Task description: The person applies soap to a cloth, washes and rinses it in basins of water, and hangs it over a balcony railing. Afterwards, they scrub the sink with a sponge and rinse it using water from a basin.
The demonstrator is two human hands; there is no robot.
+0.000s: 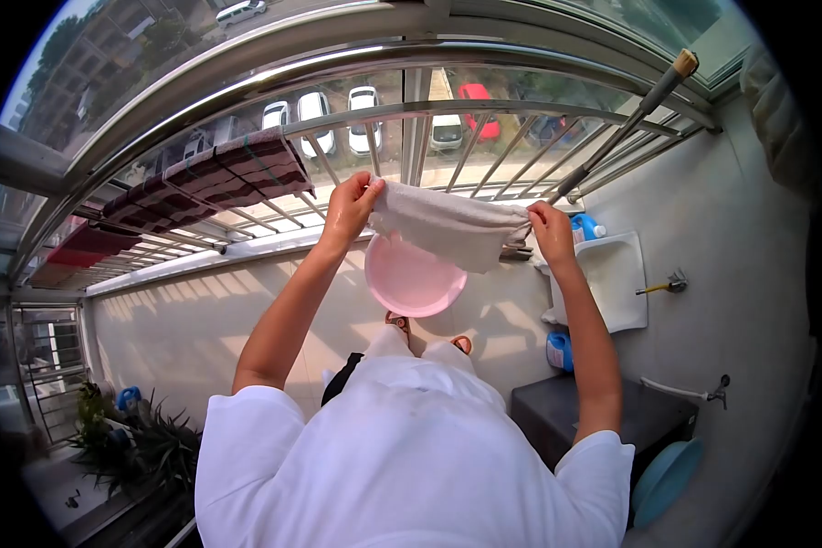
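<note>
A pale, damp-looking towel is stretched between my two hands, in front of the metal railing. My left hand pinches its left upper corner, thumb on the near side. At the other end my right hand grips the bunched right corner. The cloth hangs down a little between them, its lower edge overlapping the far rim of a pink basin. That basin stands on the floor tiles beyond my feet; part of it is hidden by the towel.
A checked towel hangs over the railing on the left. A long-handled tool leans at the right. Along the right wall are a white sink, blue bottles, a dark box-like unit and a tap. Plants stand lower left.
</note>
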